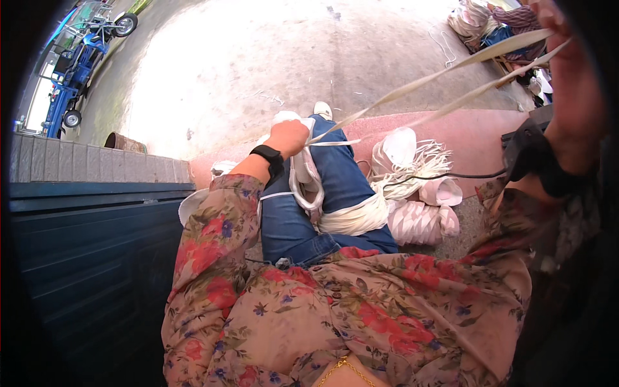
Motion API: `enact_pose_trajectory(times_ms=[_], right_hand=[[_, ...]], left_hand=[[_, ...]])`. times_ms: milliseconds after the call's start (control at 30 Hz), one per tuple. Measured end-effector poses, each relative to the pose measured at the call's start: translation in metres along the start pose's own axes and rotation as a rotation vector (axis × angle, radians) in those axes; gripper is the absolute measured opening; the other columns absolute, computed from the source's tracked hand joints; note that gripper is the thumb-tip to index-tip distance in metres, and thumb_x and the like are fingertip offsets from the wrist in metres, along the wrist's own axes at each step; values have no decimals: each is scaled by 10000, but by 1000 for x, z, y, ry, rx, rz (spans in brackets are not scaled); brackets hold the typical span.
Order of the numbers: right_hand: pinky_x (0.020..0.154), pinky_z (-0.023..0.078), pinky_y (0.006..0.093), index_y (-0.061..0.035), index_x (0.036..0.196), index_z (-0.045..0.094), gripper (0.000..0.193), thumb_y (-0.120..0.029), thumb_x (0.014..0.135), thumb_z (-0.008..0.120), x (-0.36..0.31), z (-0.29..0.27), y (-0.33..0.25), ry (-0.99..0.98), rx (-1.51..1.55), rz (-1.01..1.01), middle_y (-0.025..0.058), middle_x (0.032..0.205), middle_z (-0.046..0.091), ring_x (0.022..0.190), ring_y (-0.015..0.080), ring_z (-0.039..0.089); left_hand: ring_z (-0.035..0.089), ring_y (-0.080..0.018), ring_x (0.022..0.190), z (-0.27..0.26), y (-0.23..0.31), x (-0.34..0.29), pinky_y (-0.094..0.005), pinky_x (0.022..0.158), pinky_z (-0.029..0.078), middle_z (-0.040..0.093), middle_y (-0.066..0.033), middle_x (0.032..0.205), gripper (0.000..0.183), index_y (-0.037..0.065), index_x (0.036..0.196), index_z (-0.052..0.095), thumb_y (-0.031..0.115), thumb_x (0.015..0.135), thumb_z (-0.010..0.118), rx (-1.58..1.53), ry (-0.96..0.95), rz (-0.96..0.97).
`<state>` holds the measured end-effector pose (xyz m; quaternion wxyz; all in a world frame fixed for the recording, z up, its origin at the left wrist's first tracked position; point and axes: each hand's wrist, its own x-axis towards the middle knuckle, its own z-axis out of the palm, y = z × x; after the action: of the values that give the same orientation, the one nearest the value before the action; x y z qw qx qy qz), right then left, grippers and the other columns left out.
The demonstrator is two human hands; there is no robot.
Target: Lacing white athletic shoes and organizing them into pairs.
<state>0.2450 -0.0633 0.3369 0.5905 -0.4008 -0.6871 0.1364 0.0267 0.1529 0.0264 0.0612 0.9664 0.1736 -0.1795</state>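
A pale shoe (305, 180) lies across my jeans-clad lap, its opening facing me. My left hand (287, 138) is closed around the shoe near its far end. From there two strands of a flat off-white shoelace (445, 74) stretch taut up to the right. Raised high at the right rim, my right hand (570, 71) grips their far ends; its fingers are partly cut off by the dark edge. A bundle of off-white laces (354, 218) is draped over my right thigh.
To my right lie a heap of loose laces (425, 155) and a stack of pink-and-white shoe pieces (422, 222). A dark cable (451, 175) runs to my right wrist. A dark blue ribbed panel (97, 258) stands at left. Another person (516, 29) sits far right; a blue vehicle (74, 77) is far left.
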Motion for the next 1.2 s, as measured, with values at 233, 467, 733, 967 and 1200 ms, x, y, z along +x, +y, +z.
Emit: enact_pose_trajectory(times_ms=[233,467,733,967,1200], right_hand=[[640,441,235,19,966,561,213,-140,902,434,-41,60,48,-25,-110,392,43,686,558,627,102,537],[670,435,338,-93,787,599,58,-106,757,551,-155,185,163,-659,-471,406,48,794,602,766,195,570],[736,356,334,-136,672,606,54,-150,672,554,-192,257,200,-583,-726,132,0,726,556,849,190,495],[713,368,299,-126,667,613,55,-138,656,561,-193,253,204,-578,-704,121,0,712,560,840,183,503],[690,388,311,-115,623,613,53,-147,633,572,-191,255,206,-574,-706,156,7,675,579,808,200,515]], left_hand=[[611,-241,699,12,25,-8,-333,515,497,628,-101,730,113,60,688,658,121,688,563,390,-39,50],[593,-242,726,33,2,3,-341,563,483,594,-115,744,98,61,681,612,116,689,531,347,238,316],[578,-328,732,42,-16,-15,-373,665,464,581,-191,744,146,-3,767,579,102,723,488,-614,570,-174],[564,-317,857,18,-15,-6,-393,743,457,583,-179,857,212,20,889,625,107,743,498,-399,311,-9],[576,-332,808,6,6,4,-370,644,493,554,-179,877,210,30,923,575,86,733,507,243,-34,201]])
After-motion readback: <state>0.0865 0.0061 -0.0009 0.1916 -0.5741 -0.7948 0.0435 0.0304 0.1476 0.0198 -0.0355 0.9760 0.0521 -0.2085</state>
